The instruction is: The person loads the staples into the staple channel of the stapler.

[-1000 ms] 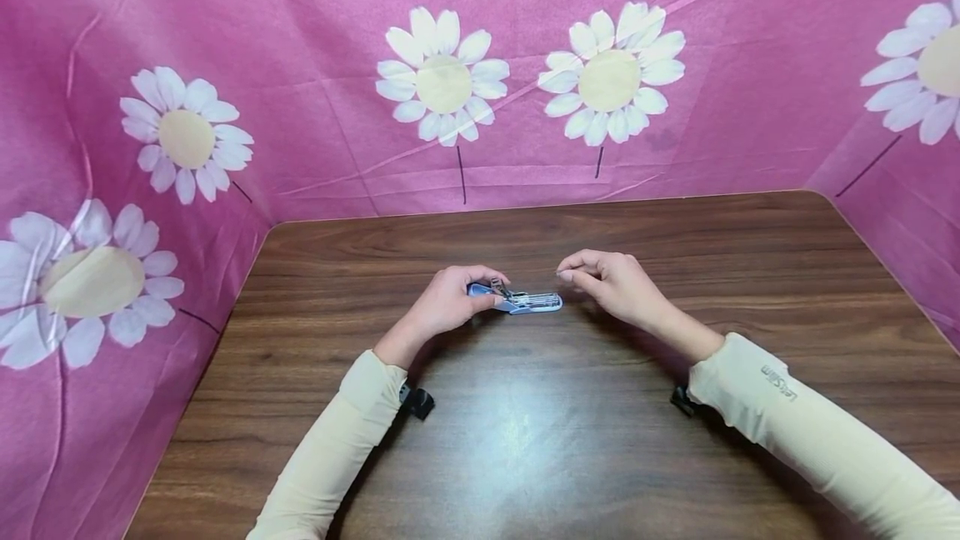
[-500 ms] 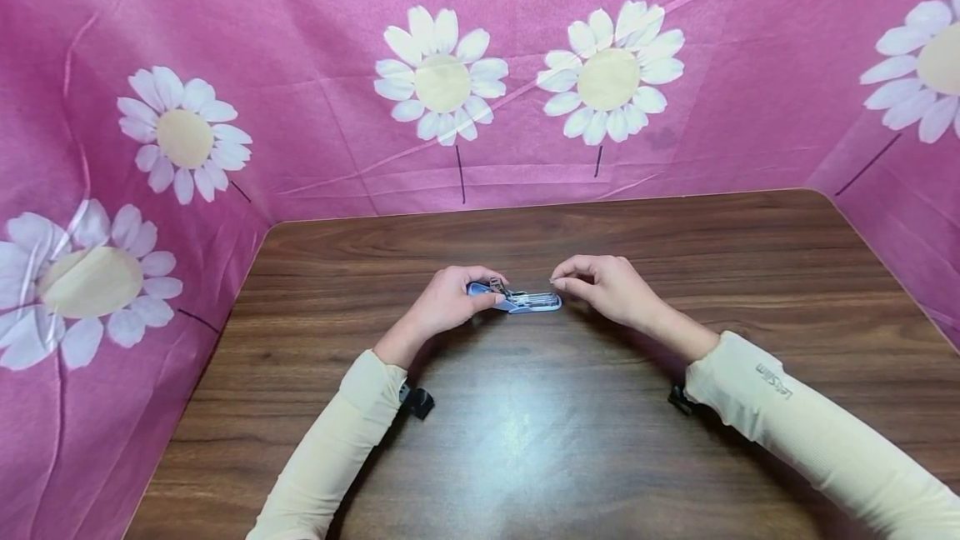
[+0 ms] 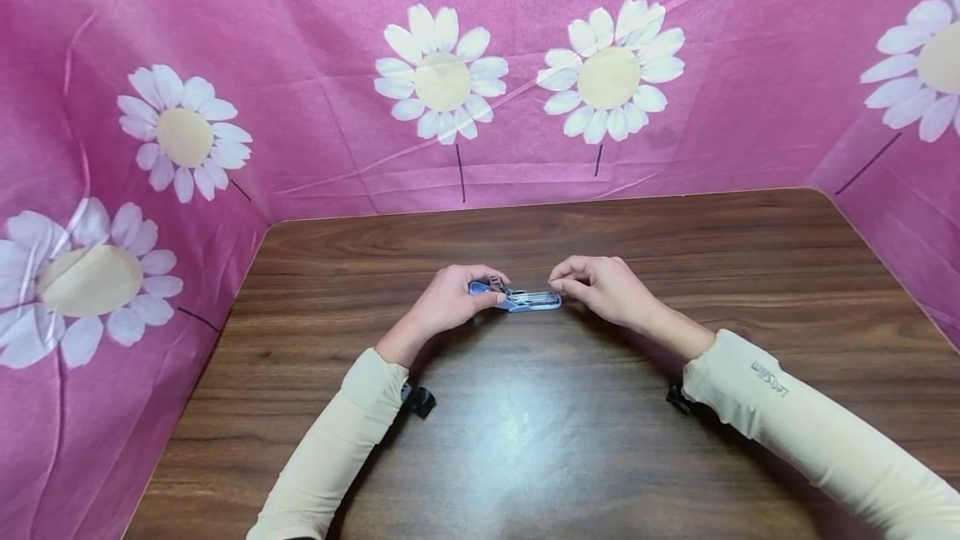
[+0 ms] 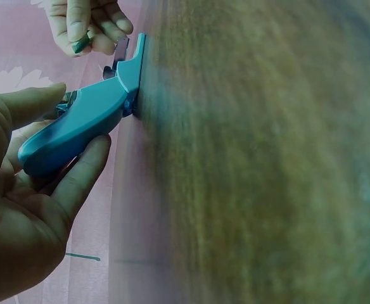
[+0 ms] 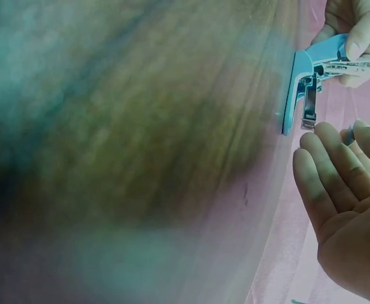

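Observation:
A blue stapler [image 3: 534, 301] stands folded wide open on the table, its metal staple channel [image 5: 310, 101] exposed. My left hand [image 3: 452, 298] grips the raised top arm [image 4: 77, 123] between thumb and fingers. Just off the stapler's front end, my right hand [image 3: 609, 290] pinches a short strip of staples [image 4: 81, 43] between thumb and index finger. The other right fingers [image 5: 327, 174] extend below the channel's tip in the right wrist view. Much of the strip [image 5: 350, 134] is hidden by the fingertips.
The brown wood-grain table [image 3: 495, 440] stretches around both hands. A pink cloth [image 3: 315, 65] with large white flowers hangs behind it and along the sides. Dark straps with small black devices [image 3: 420, 402] sit at the wrists.
My right hand has moved slightly left, bringing the pinched strip closer to the stapler's front end. The left hand and the stapler have stayed nearly still.

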### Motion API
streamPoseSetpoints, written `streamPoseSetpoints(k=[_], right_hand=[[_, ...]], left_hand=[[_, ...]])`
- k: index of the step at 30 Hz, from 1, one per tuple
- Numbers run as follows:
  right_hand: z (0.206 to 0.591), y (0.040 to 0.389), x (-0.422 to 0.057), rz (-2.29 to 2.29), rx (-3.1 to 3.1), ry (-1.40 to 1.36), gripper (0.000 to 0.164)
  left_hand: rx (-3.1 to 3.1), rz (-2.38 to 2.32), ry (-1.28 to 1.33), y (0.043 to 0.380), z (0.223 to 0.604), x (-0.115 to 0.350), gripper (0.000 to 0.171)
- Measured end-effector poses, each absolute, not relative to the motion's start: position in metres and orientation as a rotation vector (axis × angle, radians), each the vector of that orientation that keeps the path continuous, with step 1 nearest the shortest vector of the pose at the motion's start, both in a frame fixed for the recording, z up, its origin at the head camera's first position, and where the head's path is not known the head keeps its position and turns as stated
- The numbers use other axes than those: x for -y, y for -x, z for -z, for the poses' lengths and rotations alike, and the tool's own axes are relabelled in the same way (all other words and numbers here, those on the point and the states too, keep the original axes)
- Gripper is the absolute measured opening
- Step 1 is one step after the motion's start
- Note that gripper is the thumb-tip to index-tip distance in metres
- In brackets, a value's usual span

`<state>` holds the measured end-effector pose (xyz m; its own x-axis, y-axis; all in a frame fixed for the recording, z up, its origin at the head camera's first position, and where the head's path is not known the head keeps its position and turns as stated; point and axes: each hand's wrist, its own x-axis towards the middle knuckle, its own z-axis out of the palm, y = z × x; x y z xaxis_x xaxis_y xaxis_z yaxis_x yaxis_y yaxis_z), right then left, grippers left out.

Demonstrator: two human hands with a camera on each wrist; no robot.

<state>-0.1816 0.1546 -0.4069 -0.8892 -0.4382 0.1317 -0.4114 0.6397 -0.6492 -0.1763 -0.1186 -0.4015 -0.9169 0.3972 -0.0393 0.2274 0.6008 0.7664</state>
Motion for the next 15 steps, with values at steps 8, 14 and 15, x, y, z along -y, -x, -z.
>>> streamPoseSetpoints(k=[8,14,15], right_hand=[[0.4065,0.1809,-0.1543,1.065,-2.825,0.756,0.005],[0.4069,0.1799,-0.1533,0.972,-2.875,0.836,0.004],[0.4071,0.1798,-0.1531,0.957,-2.879,0.849,0.004]], left_hand=[[-2.627,-1.208,-0.501,0.177,0.4024,0.1179,0.022],[-2.616,-1.198,-0.487,0.1762,0.4007,0.1176,0.023],[-2.613,-1.199,-0.485,0.1761,0.4005,0.1176,0.023]])
